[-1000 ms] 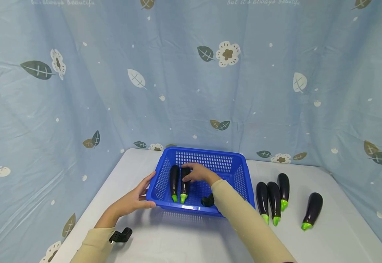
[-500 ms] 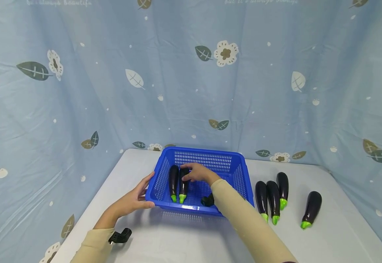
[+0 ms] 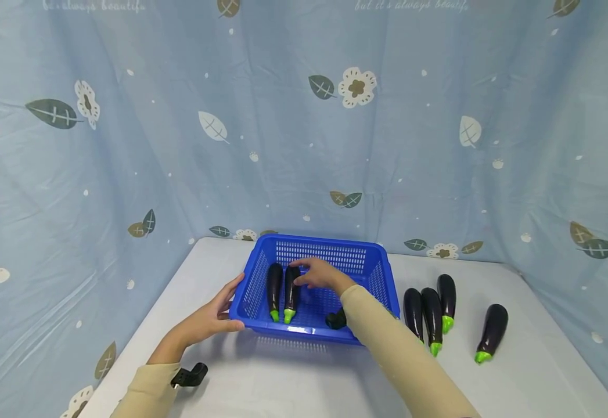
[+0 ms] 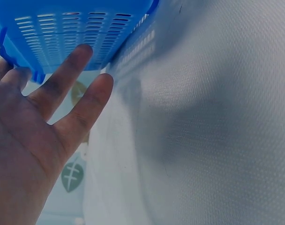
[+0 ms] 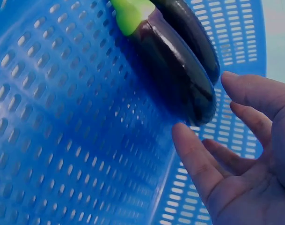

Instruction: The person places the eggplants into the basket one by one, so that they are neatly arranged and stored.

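Note:
A blue perforated plastic basket (image 3: 283, 330) stands on the white table. Two dark purple eggplants with green stem ends lie side by side on its left part, the left one (image 3: 274, 287) and the right one (image 3: 290, 296). My right hand (image 3: 320, 275) is inside the basket beside the right eggplant; the right wrist view shows spread fingers (image 5: 193, 157), apart from the eggplant (image 5: 172, 65) and holding nothing. My left hand (image 3: 211, 318) is at the basket's front left corner, its extended fingers (image 4: 86, 105) against or beside the wall; firm contact is hard to tell.
Right of the basket lie several more eggplants: a close group (image 3: 432, 316) and a separate one (image 3: 492, 331). A blue patterned curtain (image 3: 283, 145) hangs behind and at the sides of the table (image 3: 283, 383). Black wrist cameras sit on both wrists.
My right hand has let go of the right eggplant and shifted slightly right, opening a small gap. The left hand stays at the basket corner. The head view has turned slightly.

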